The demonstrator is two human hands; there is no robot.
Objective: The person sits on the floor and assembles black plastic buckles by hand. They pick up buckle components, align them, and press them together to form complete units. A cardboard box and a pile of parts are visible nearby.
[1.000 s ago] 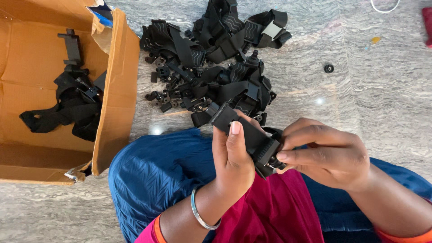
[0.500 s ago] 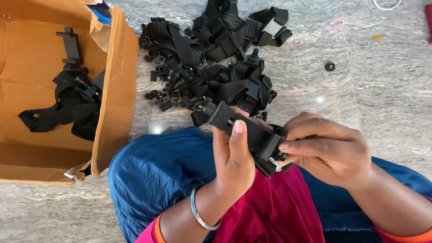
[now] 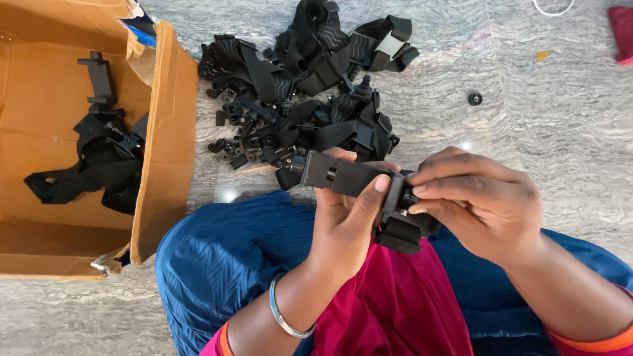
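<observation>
Floor (image 3: 560, 132) of grey veined stone, polished enough to throw small glints of light, fills the view; the person sits on it with blue cloth (image 3: 224, 264) over the knees and a magenta garment (image 3: 395, 303) in the lap. Above the lap, just right of centre, the left hand (image 3: 346, 217) is clamped around a black phone-holder clamp (image 3: 349, 177), thumb pressed on its upper face, a silver bangle (image 3: 283, 316) on that wrist. The right hand (image 3: 478, 201) is closed on the clamp's right end, fingertips pinching a small black knob (image 3: 409, 196) there. At twelve o'clock from the hands lies a heap of black straps and mounts (image 3: 310, 86) with loose small black pieces scattered at its lower left edge. At nine o'clock an open cardboard box (image 3: 165, 158) rests on the floor, holding more black strap assemblies (image 3: 99, 158). At two o'clock a lone black screw cap (image 3: 475, 99) sits well apart. A red cloth (image 3: 623, 33) shows at the upper right corner.
</observation>
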